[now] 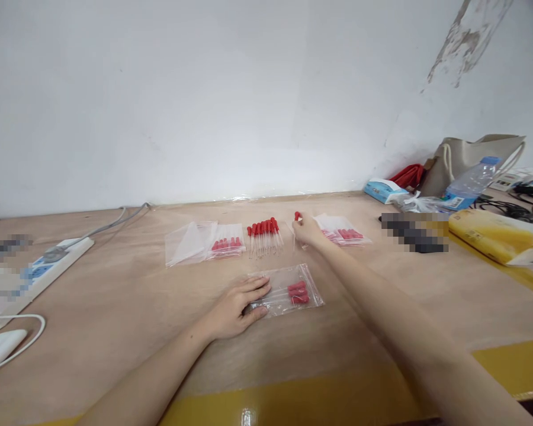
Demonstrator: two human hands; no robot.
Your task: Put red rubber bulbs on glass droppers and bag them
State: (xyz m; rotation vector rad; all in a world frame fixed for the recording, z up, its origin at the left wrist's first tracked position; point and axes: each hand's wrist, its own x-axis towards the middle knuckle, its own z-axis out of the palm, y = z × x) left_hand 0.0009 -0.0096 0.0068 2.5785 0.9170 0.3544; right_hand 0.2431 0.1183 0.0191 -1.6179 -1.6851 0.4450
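Observation:
My left hand lies flat, fingers stretched, on the end of a clear zip bag. Inside that bag are a few droppers with red bulbs, their bulbs toward the right. Further back, my right hand pinches one red-bulbed dropper, held upright with its thin clear tube pointing down. A row of loose droppers lies just left of that hand. Packed bags with red bulbs showing sit left of the row. More packed bags lie just beyond my right wrist.
At the left are a white power strip with a grey cable and a white mouse-shaped object. The right side holds a yellow pack, a plastic bottle, a blue box and a grey bag. A wall stands behind.

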